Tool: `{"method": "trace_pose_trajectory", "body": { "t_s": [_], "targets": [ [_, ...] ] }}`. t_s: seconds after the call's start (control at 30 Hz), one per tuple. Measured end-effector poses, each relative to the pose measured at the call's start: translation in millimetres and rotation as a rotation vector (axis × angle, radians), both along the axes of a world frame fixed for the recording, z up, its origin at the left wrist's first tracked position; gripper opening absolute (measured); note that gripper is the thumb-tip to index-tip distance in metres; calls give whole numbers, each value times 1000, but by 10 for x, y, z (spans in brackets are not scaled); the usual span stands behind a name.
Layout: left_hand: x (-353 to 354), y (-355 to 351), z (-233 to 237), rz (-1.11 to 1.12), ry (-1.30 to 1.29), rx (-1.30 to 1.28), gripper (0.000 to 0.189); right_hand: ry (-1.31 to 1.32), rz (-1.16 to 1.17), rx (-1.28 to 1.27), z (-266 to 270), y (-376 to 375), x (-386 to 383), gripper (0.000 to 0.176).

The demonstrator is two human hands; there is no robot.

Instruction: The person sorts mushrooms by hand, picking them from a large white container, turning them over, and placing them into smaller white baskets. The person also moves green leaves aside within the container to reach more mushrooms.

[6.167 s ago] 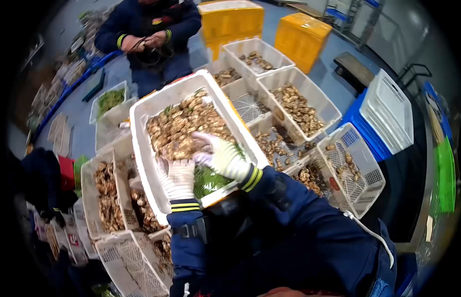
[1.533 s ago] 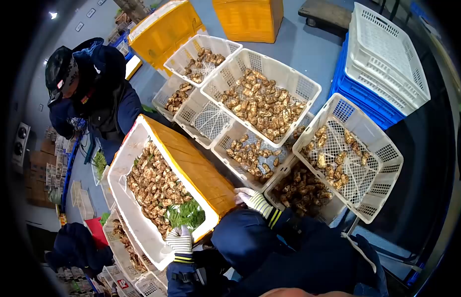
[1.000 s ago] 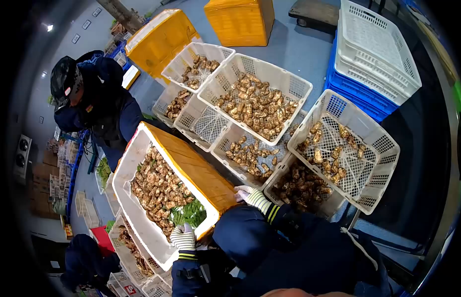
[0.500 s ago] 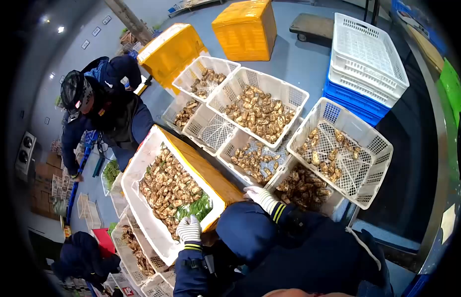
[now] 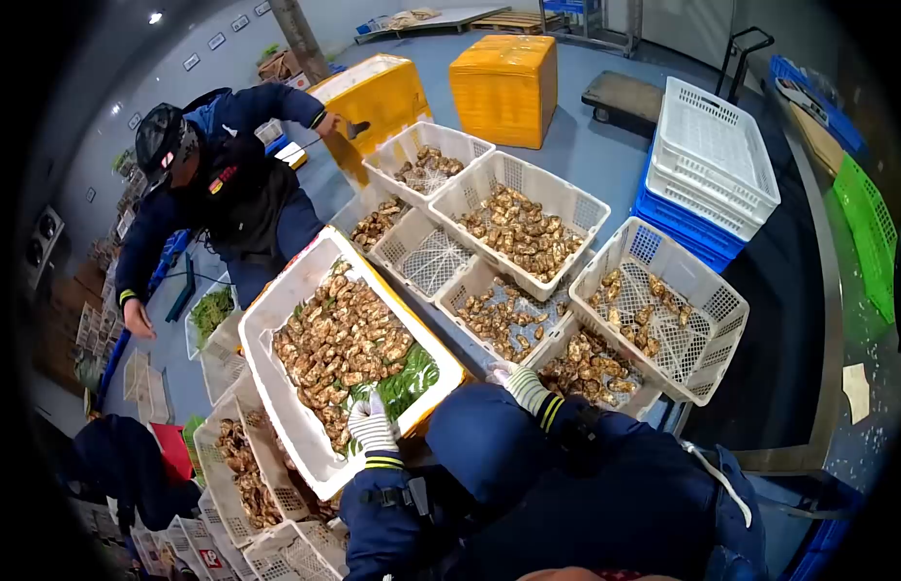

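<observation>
My left hand (image 5: 372,429), in a white striped glove, reaches over the near rim of a white foam box (image 5: 288,426), fingers curled at the rim. The box is wrapped in yellow tape outside and tilts toward me. It holds many brown-and-white mushrooms (image 5: 342,334), with green leaves (image 5: 409,382) in its near right corner beside that hand. My right hand (image 5: 521,385), gloved alike, lies by my knee at the corner of a white crate (image 5: 646,397) of mushrooms. Its fingers are stretched out, with nothing seen in them.
Mushroom crates stand ahead, including a large one (image 5: 591,208) and a sparsely filled one (image 5: 731,334). White crates (image 5: 717,145) stack on blue ones at right. Yellow boxes (image 5: 503,92) and a flat cart (image 5: 623,97) are behind. A co-worker (image 5: 247,184) sits across at left.
My view has shifted, so the scene sits lower. The co-worker has raised an arm toward the yellow box, a dark object at that hand. My hands stay in about the same places.
</observation>
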State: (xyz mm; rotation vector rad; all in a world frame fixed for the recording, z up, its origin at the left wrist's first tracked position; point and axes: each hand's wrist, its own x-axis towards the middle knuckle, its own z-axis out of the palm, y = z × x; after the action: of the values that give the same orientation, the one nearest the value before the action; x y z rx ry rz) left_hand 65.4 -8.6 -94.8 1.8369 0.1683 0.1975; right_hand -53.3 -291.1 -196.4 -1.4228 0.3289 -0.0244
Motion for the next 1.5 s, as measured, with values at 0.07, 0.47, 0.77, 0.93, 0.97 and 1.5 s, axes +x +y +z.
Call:
{"method": "trace_pose_trajectory", "body": {
  "t_s": [0.07, 0.47, 0.77, 0.93, 0.97, 1.5],
  "targets": [
    [-92, 26, 174, -11, 59, -97, 49, 40, 30, -303, 38, 34, 15, 33],
    [226, 1408, 445, 543, -402, -843, 23, -393, -145, -530, 1285, 518, 1088, 35],
    [212, 2070, 814, 667, -411, -1489, 29, -346, 816, -1181, 1144, 2163, 2750, 38],
    [212, 2205, 823, 730, -378, -1465, 19, -313, 968, -1727, 676, 2953, 3074, 30],
    [227, 2249, 707, 637, -324, -1542, 22, -266, 986, -1832, 530, 3075, 3115, 27],
    [345, 2083, 718, 430, -111, -1466, 29, -493, 752, -1670, 298, 2900, 3012, 19]
  ]
}}
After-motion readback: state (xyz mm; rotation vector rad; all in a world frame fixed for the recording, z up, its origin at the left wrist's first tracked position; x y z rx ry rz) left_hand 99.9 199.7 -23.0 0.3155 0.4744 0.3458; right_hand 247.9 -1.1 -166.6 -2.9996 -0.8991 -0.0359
